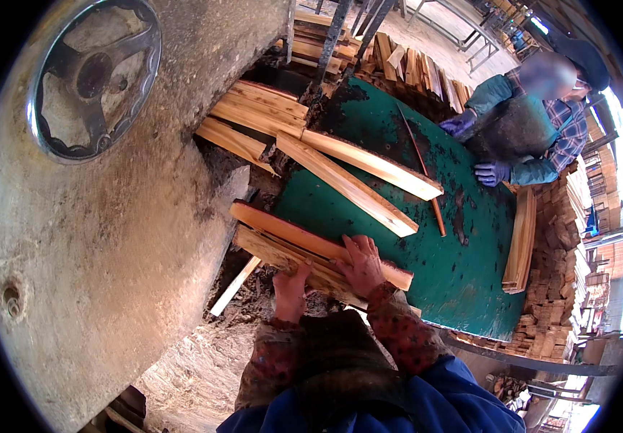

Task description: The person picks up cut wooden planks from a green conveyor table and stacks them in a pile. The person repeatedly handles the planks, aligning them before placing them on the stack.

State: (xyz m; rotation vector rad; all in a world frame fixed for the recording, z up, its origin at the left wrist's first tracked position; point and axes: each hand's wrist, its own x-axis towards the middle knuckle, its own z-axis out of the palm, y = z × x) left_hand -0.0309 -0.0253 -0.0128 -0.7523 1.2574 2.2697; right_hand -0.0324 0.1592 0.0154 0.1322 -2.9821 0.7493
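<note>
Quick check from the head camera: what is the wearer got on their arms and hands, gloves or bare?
Both the left hand and right hand are bare, no gloves. The forearms wear dark reddish sleeves with a small speckled pattern. Nearer the body there is blue fabric and a dark garment over the chest.

Daylight enters from the upper right, overexposed at that edge. The green worktop (463, 267) is evenly lit, the foreground shadowed. Heavy fisheye bending and black vignette at the rim; centre sharp.
</note>
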